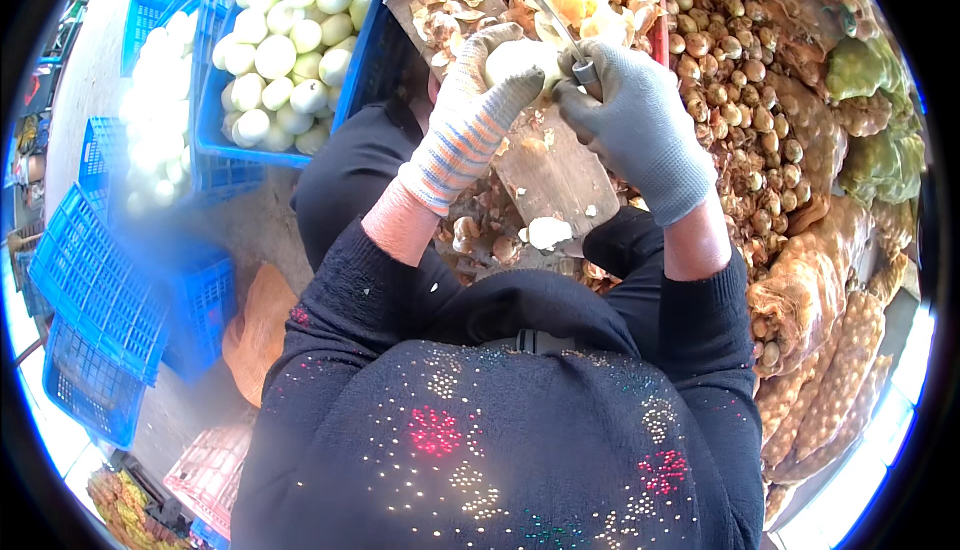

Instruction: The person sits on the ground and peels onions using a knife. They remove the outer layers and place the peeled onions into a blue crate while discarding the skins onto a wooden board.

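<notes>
My left hand [484, 88], in a striped knit glove with a grey palm, grips a pale peeled onion [523, 68]. My right hand [636, 118], in a grey coated glove, is closed around the handle of a knife with a curved blade [541, 6]. The blade points up and away to the left, past the far side of the onion. My right fingertips lie against or very near the onion's right side. Below both hands a wooden board [562, 175] slopes down between my legs, with bits of skin and a white onion scrap [547, 233] at its lower end.
Peeled onions fill a blue plastic crate [206, 141] on the left. Stacked blue crates [101, 272] stand farther left. Onion skins [592, 6] heap up ahead. Unpeeled onions [739, 92] lie piled on the right, beside filled mesh sacks [840, 377].
</notes>
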Demonstrator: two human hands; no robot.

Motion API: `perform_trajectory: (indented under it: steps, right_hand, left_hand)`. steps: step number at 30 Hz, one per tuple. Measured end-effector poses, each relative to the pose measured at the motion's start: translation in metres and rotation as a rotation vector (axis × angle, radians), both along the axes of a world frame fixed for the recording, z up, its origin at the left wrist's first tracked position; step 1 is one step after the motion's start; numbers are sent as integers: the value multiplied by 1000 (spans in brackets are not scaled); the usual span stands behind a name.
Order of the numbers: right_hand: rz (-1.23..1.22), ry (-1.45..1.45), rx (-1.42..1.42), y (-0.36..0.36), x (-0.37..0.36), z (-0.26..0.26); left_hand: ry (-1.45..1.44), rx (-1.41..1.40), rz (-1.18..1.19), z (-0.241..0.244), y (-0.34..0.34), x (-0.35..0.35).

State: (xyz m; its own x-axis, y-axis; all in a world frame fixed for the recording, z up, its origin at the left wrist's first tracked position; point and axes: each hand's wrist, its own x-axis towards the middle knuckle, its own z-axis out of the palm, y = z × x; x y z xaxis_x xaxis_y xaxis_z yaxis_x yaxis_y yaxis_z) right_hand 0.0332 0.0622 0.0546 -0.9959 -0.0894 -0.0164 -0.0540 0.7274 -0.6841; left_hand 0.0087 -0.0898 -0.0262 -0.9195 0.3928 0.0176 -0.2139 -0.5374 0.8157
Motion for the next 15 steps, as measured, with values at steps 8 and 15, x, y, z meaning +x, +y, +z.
perform_trajectory:
  steps: [8,15]
  right_hand:
    - [-260,-237,-715,26,1,-22]
    - [-166,-290,-695,41,-1,-37]
  left_hand:
    - [-469,643,-249,-5,-9,1]
    - [-702,939,-395,0,-8,1]
